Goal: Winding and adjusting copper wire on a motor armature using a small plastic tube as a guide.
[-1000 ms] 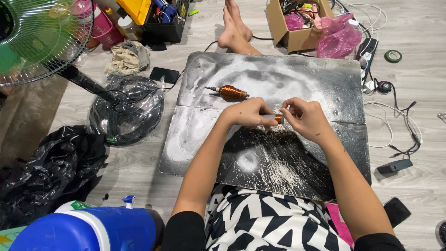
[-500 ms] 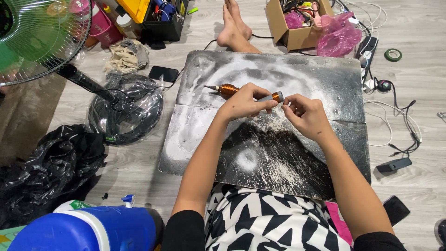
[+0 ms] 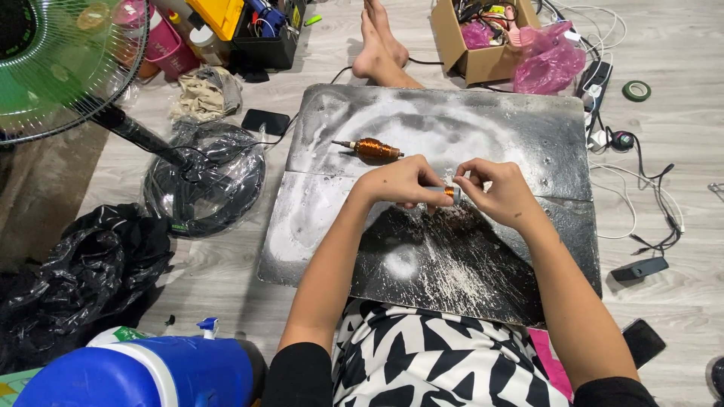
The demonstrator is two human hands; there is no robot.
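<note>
Right now both hands pinch one small copper-wound coil (image 3: 450,193) betw. fingertips: left hand (image 3: 403,183) closed on its grey end, right hand (image 3: 498,192) closed on the other end, thumb & forefinger tight. Coil sits just above the dusty black board (image 3: 452,136), near its centre seam. A second, bigger copper coil (image 3: 375,148) lies on the board, just beyond the left hand. Fan base (image 3: 204,181) well off to the left, cardboard box (image 3: 483,38) at the far edge.
</note>
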